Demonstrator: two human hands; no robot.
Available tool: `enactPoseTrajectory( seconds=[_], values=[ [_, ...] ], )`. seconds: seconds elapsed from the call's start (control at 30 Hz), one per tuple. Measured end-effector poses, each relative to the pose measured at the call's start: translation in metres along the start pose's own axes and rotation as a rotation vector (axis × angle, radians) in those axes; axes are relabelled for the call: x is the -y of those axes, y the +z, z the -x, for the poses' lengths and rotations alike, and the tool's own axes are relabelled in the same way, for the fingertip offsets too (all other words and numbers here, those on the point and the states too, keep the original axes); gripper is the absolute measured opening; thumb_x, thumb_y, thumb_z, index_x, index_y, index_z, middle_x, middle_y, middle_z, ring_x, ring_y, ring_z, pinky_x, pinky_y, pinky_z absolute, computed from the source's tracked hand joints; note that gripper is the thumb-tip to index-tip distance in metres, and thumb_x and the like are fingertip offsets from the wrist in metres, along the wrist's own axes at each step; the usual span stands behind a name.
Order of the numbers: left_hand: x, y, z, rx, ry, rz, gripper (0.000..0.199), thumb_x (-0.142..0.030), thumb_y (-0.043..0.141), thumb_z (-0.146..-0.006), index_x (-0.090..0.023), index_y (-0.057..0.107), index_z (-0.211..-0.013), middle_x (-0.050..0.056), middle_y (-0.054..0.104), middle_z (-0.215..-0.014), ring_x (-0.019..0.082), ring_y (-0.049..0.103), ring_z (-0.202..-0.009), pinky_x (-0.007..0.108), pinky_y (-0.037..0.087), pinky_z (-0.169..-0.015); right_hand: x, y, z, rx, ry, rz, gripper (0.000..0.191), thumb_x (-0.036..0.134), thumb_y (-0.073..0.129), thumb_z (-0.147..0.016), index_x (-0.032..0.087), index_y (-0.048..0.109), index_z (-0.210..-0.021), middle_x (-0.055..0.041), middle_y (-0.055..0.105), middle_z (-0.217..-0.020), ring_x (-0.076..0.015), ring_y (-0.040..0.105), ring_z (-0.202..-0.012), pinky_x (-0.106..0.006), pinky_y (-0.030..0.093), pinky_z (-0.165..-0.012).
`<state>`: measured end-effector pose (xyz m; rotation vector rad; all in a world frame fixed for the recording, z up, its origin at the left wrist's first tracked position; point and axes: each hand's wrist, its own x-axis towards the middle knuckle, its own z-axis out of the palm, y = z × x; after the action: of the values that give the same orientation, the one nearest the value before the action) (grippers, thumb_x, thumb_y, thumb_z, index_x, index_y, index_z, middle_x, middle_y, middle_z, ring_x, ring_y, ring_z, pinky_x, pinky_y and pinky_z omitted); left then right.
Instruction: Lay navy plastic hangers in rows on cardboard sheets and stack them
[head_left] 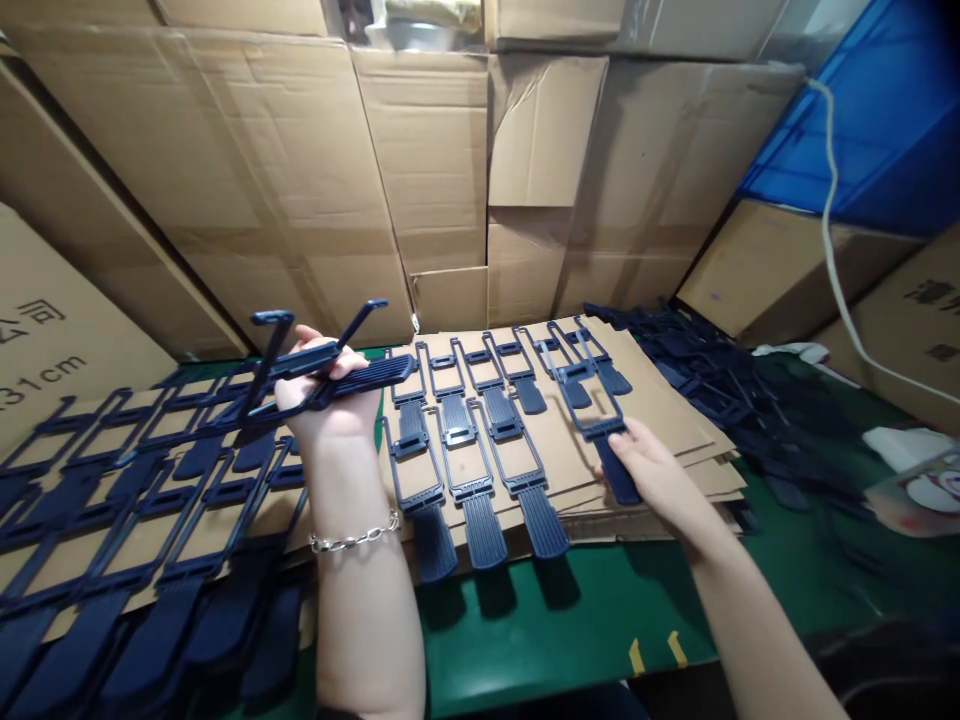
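My left hand (330,385), with a chain bracelet at the wrist, is closed around dark blue plastic frame parts (367,378), raised above the table. Two upright arms with hooked ends stick up from them. My right hand (645,460) pinches the ribbed flat end of another dark blue plastic frame part (600,425) over the right side of the cardboard sheets (667,410). Its open frame points away from me and looks slightly blurred. Between my hands, several like parts (472,470) lie in two rows on the cardboard, their ribbed ends toward me.
More frame parts (150,500) cover cardboard on the left. A dark heap of parts (690,370) lies at the right on the green table (517,640). Cardboard boxes (300,160) wall off the back. A white cable (832,230) hangs at right, near a blue bin (885,130).
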<state>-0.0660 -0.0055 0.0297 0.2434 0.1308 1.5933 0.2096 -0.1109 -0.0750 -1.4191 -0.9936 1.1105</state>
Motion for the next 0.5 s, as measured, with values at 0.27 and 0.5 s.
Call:
enactPoseTrajectory(
  seconds=[0.27,0.5],
  values=[
    [0.017,-0.001,-0.006,-0.115,-0.023,-0.072,0.032,-0.02,0.022,-0.095,-0.019,0.045,-0.073,-0.006,0.038,-0.044,0.003,0.03,-0.036,0.01,0.027,-0.037,-0.029,0.006,0.034,-0.028,0.108,0.095,0.067,0.051,0.051,-0.074,0.009,0.038,-0.125,0.001,0.052,-0.056,-0.0156,0.051,-0.05,-0.024,0.038,-0.045],
    [0.012,-0.01,-0.015,-0.234,-0.001,-0.186,0.033,-0.018,0.023,-0.094,-0.018,0.031,-0.062,-0.007,0.034,-0.04,0.003,0.034,-0.037,0.013,0.025,-0.039,-0.042,0.005,0.027,-0.086,-0.006,0.336,0.054,0.042,0.041,-0.083,0.013,0.043,-0.129,-0.0107,0.06,-0.106,-0.0209,0.056,-0.102,-0.033,0.044,-0.087]
  ],
)
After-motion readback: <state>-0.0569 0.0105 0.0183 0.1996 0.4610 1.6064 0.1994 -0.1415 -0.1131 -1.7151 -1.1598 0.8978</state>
